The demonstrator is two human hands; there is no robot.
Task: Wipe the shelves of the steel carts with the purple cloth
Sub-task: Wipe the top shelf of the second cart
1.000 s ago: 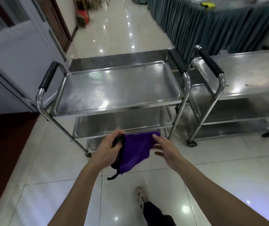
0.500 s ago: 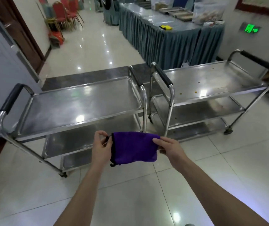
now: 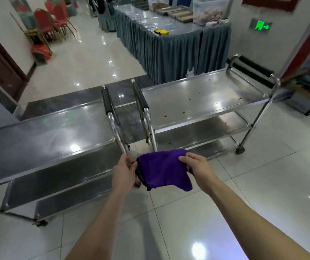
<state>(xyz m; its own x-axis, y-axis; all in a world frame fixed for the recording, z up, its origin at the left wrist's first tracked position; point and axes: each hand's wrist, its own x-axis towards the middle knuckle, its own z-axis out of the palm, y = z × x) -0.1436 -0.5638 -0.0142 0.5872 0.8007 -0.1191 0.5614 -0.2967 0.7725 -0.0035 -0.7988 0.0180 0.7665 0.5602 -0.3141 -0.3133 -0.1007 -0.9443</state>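
1. Purple cloth [image 3: 164, 169] hangs between both hands above the tiled floor [image 3: 263, 175], just in front of the gap between two steel carts.
2. At its dark-trimmed left edge the left hand [image 3: 125, 170] pinches it; the right hand [image 3: 197, 166] grips its upper right corner.
3. Side by side stand the left cart [image 3: 43, 132] and the right cart [image 3: 203, 98], their black handles facing each other.
4. Small yellowish specks [image 3: 183, 112] dot the right cart's top shelf, near its front edge.

Two steel carts [image 3: 37, 136] [image 3: 216, 94], one purple cloth [image 3: 163, 169], two hands [image 3: 124, 173] [image 3: 197, 166]
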